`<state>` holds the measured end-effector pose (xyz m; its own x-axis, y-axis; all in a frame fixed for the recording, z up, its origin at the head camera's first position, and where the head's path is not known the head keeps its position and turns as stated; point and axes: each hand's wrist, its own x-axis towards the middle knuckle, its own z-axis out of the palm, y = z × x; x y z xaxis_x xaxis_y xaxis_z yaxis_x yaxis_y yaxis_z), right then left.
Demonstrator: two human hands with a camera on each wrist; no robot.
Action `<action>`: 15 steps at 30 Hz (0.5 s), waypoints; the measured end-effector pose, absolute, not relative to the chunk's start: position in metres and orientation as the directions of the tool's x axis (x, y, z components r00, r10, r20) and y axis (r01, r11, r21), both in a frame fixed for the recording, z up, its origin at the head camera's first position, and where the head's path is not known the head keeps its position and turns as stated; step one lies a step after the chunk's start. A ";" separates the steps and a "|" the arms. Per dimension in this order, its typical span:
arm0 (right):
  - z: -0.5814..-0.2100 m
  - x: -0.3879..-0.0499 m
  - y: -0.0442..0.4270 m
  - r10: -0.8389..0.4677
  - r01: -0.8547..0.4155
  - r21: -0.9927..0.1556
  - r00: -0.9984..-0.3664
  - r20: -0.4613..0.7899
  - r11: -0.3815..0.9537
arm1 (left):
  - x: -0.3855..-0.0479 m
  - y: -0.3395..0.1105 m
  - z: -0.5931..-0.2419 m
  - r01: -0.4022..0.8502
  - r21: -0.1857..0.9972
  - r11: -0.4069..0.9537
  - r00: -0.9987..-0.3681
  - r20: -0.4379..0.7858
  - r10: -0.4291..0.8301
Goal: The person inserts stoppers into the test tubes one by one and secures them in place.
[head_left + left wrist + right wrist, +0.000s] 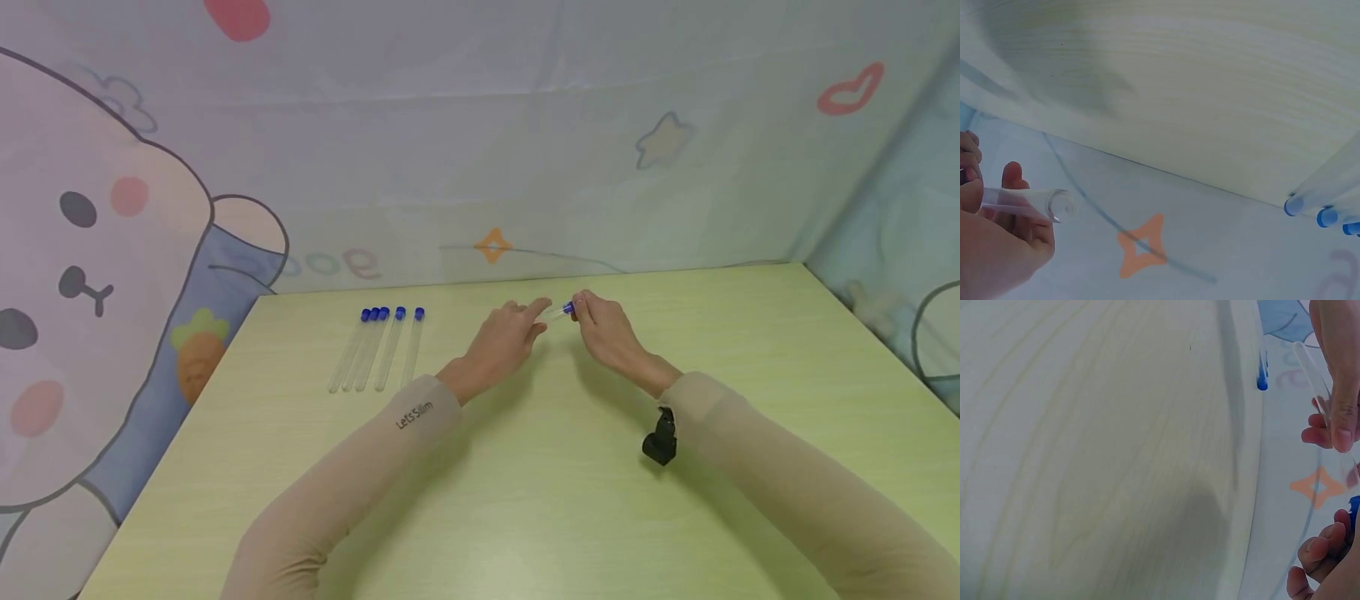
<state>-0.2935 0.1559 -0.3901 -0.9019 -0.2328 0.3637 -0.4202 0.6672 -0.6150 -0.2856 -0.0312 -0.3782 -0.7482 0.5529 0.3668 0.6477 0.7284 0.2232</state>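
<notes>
My left hand (498, 346) holds a clear test tube (553, 314) between thumb and fingers above the far part of the table. At the tube's other end my right hand (613, 337) pinches its blue cap (569, 307). The left wrist view shows the tube's rounded bottom (1061, 206) sticking out past the left hand (1004, 250). In the right wrist view the blue cap (1354, 505) is partly hidden by the right-hand fingers (1316, 549). Whether the cap is fully seated cannot be seen.
Several clear test tubes (388, 354) with blue caps lie side by side on the pale wooden table (525, 500), left of my hands, caps toward the back. A printed cloth (480, 150) hangs behind the table. A black device (661, 437) sits at the right wrist.
</notes>
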 end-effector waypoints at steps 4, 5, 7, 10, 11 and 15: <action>-0.389 -0.293 0.157 -0.249 -0.425 -0.617 -0.901 0.354 0.662 | -0.285 -0.033 -0.378 0.668 0.131 0.732 -0.708 0.415 0.572; -0.388 -0.293 0.157 -0.254 -0.428 -0.617 -0.901 0.352 0.661 | -0.284 -0.033 -0.377 0.669 0.124 0.733 -0.705 0.419 0.572; -0.388 -0.294 0.157 -0.264 -0.432 -0.613 -0.899 0.348 0.662 | -0.283 -0.033 -0.375 0.667 0.115 0.736 -0.705 0.415 0.575; -0.387 -0.295 0.158 -0.270 -0.432 -0.613 -0.900 0.343 0.662 | -0.280 -0.032 -0.370 0.674 0.113 0.730 -0.707 0.385 0.593; -0.387 -0.296 0.158 -0.269 -0.429 -0.613 -0.901 0.340 0.663 | -0.279 -0.032 -0.369 0.677 0.113 0.728 -0.708 0.373 0.600; -0.386 -0.296 0.159 -0.269 -0.420 -0.621 -0.906 0.326 0.662 | -0.276 -0.032 -0.366 0.684 0.114 0.721 -0.710 0.332 0.621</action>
<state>-0.2957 0.1592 -0.3860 -0.9062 -0.2693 0.3260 -0.4200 0.6621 -0.6207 -0.2757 -0.0323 -0.3655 -0.7098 0.6212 0.3320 0.6840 0.7205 0.1141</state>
